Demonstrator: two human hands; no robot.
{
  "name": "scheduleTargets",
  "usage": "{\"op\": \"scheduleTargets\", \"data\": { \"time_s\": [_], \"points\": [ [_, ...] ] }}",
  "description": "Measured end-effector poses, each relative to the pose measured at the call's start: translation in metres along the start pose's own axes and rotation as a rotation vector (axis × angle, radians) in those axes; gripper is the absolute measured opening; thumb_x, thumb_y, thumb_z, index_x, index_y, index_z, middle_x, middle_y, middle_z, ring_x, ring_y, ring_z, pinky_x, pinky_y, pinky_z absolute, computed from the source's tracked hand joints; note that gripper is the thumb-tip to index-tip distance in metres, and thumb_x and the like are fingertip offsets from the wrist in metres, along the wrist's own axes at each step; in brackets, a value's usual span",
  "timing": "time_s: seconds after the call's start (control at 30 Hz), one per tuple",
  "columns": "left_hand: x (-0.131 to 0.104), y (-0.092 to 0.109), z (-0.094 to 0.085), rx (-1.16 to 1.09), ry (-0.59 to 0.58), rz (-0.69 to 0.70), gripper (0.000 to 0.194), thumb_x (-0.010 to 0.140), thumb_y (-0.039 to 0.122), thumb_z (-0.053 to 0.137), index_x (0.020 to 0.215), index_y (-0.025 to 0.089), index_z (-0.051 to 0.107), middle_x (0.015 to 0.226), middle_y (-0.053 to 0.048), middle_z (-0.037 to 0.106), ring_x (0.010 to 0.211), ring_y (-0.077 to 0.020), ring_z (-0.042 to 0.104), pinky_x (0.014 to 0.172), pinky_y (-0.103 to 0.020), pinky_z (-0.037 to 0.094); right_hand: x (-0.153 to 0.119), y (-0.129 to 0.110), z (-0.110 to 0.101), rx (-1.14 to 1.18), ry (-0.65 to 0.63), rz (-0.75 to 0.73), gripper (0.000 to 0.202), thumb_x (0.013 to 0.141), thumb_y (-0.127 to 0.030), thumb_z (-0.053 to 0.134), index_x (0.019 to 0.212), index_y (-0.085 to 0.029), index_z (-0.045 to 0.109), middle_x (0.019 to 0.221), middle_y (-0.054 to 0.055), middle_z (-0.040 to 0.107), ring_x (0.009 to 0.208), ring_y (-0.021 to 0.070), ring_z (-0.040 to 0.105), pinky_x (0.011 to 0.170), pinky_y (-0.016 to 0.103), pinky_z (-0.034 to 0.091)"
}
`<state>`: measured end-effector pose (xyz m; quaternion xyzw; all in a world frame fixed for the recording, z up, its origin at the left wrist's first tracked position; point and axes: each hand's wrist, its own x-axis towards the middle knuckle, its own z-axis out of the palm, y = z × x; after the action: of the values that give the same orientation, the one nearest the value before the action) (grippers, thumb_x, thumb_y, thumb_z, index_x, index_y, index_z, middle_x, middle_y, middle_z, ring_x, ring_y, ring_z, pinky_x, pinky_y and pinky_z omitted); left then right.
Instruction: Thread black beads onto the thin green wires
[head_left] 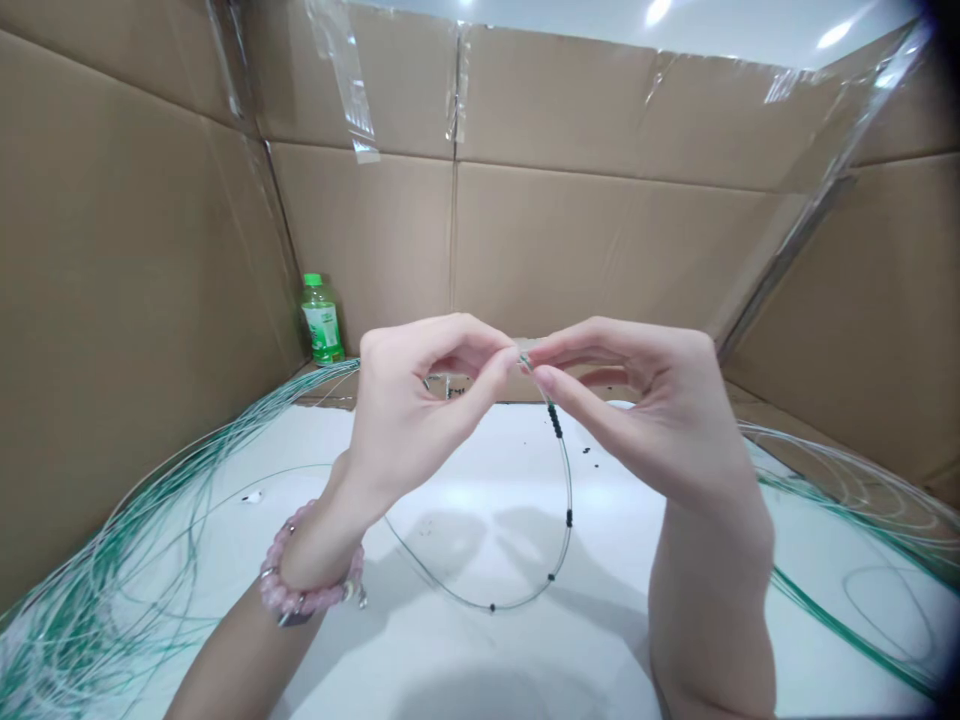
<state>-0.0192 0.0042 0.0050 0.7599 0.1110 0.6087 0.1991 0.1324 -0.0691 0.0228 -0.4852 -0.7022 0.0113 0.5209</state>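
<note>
A thin green and white wire strand point(571, 470) hangs in a loop below my hands, with small black ring-like pieces point(555, 421) on it. Several of these sit close together near the top, and others are spaced along the curve. My left hand point(427, 400), with a pink bead bracelet point(300, 600) at its wrist, is closed in a pinch on the upper part of the strand. Just to its right, my right hand point(637, 400) pinches the same strand between thumb and fingers. The fingertips nearly meet and hide the exact grip points.
Bundles of green and white wires lie along the left point(150, 520) and right point(840, 640) of the white table point(480, 670). A green bottle point(323, 325) stands at the back left. Cardboard walls point(562, 240) enclose the table. Tiny black bits point(587, 451) lie behind the loop.
</note>
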Motion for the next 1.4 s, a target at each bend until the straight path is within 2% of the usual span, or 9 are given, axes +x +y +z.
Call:
{"op": "scheduleTargets", "data": {
  "time_s": [0.23, 0.4, 0.57, 0.8, 1.0, 1.4],
  "points": [
    [0.0, -0.001, 0.005, -0.045, -0.002, -0.046, 0.007, 0.079, 0.016, 0.065, 0.073, 0.015, 0.069, 0.068, 0.001, 0.069, 0.059, -0.0082, 0.064, 0.056, -0.015, 0.055, 0.002, 0.0, 0.005, 0.085, 0.024, -0.036, 0.01, 0.079, -0.013, 0.063, 0.073, -0.02, 0.068, 0.071, -0.002, 0.07, 0.064, 0.0107, 0.065, 0.063, 0.021, 0.059],
    [-0.001, -0.001, 0.006, -0.098, -0.018, -0.079, 0.01, 0.082, 0.019, 0.063, 0.077, 0.016, 0.072, 0.072, -0.001, 0.071, 0.061, -0.0093, 0.066, 0.058, -0.016, 0.057, 0.001, 0.003, 0.002, 0.083, 0.017, -0.042, 0.011, 0.078, -0.011, 0.063, 0.071, -0.019, 0.067, 0.071, -0.002, 0.069, 0.065, 0.0115, 0.065, 0.062, 0.021, 0.059],
    [0.0, -0.004, 0.005, -0.137, 0.0, -0.073, 0.007, 0.081, 0.017, 0.065, 0.082, 0.018, 0.072, 0.074, 0.0, 0.071, 0.063, -0.0078, 0.067, 0.06, -0.013, 0.057, 0.0, 0.004, 0.0, 0.048, 0.03, -0.051, 0.012, 0.076, -0.01, 0.063, 0.069, -0.019, 0.066, 0.067, -0.003, 0.066, 0.059, 0.0093, 0.061, 0.058, 0.019, 0.057],
    [-0.002, -0.004, 0.01, -0.091, -0.005, -0.012, 0.006, 0.075, 0.01, 0.068, 0.074, 0.016, 0.069, 0.069, 0.001, 0.068, 0.061, -0.0076, 0.064, 0.058, -0.014, 0.055, 0.002, 0.003, -0.001, 0.084, 0.024, -0.049, 0.008, 0.076, -0.013, 0.065, 0.071, -0.019, 0.067, 0.067, -0.003, 0.066, 0.059, 0.0089, 0.062, 0.054, 0.017, 0.056],
    [-0.003, -0.003, 0.015, -0.074, 0.013, -0.015, 0.007, 0.075, 0.009, 0.067, 0.073, 0.016, 0.067, 0.067, 0.003, 0.067, 0.06, -0.0065, 0.062, 0.057, -0.014, 0.054, 0.001, 0.0, -0.002, 0.036, 0.062, -0.046, 0.014, 0.074, -0.008, 0.061, 0.066, -0.019, 0.065, 0.062, -0.004, 0.062, 0.057, 0.0076, 0.058, 0.052, 0.017, 0.053],
    [-0.006, 0.001, 0.023, -0.042, 0.011, -0.039, 0.005, 0.078, 0.015, 0.066, 0.072, 0.015, 0.065, 0.068, 0.002, 0.066, 0.06, -0.0075, 0.062, 0.057, -0.016, 0.055, -0.001, -0.002, -0.011, -0.061, -0.058, 0.02, 0.013, 0.077, -0.013, 0.059, 0.067, -0.018, 0.063, 0.062, -0.004, 0.062, 0.055, 0.0066, 0.055, 0.05, 0.018, 0.049]
  ]
}}
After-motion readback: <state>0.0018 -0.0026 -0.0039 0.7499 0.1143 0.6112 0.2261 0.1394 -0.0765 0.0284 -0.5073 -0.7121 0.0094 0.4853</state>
